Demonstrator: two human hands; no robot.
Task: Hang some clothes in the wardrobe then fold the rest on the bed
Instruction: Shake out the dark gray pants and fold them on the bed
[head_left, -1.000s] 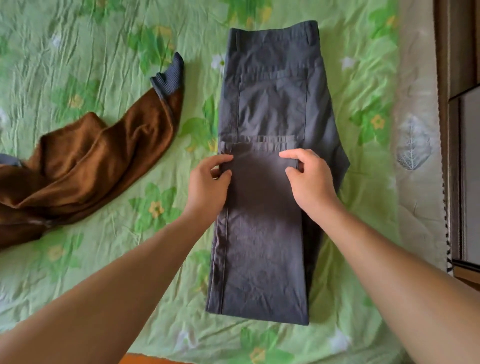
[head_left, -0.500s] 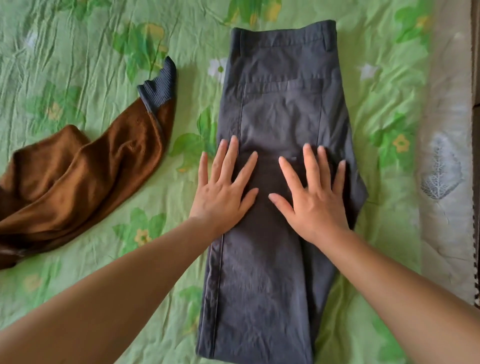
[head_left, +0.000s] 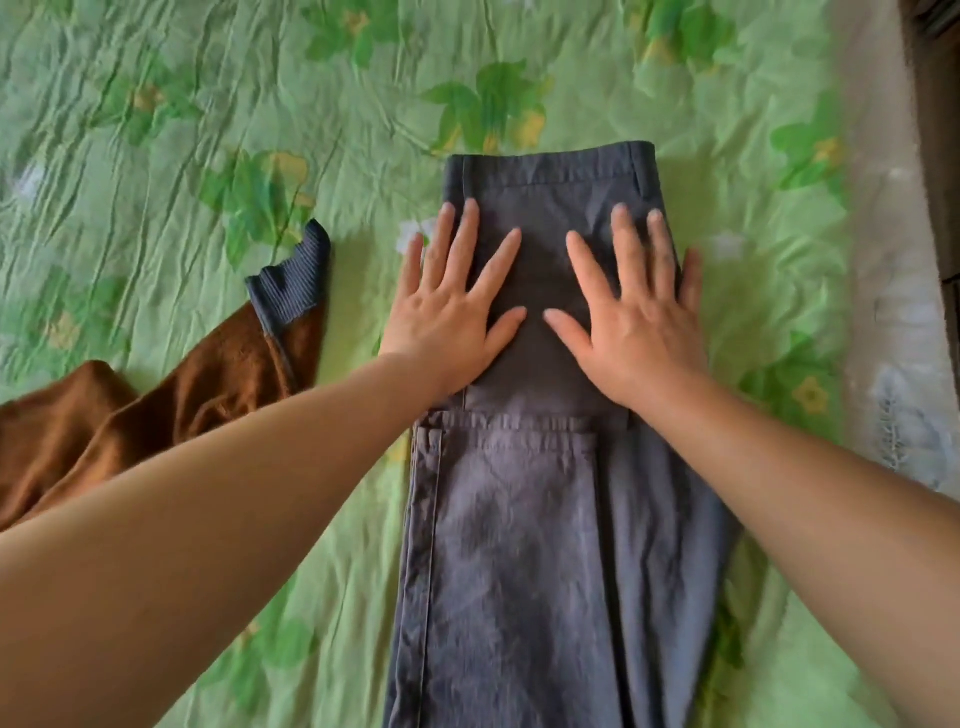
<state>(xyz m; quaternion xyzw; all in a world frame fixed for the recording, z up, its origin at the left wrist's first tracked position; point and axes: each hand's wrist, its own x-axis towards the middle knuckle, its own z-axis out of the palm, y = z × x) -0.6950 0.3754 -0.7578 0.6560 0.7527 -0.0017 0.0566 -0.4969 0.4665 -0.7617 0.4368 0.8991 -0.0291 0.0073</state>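
Grey trousers (head_left: 524, 545) lie lengthwise on the green flowered bed sheet (head_left: 218, 130), legs folded up over the seat, waistband at the far end. My left hand (head_left: 452, 312) lies flat with spread fingers on the trousers' upper left part, its outer fingers reaching over the edge onto the sheet. My right hand (head_left: 634, 317) presses flat beside it on the upper right part, just below the waistband. Neither hand grips anything. The folded hem edge runs across just below my wrists.
A brown garment with a grey ribbed cuff (head_left: 171, 400) lies crumpled on the sheet to the left of the trousers. The bed's pale right edge (head_left: 904, 364) runs down the right side, with dark wooden furniture (head_left: 935, 104) beyond it.
Both hands let go of the folded hem, flattened out and slid up the trousers towards the waistband. The view shifted forward with them.
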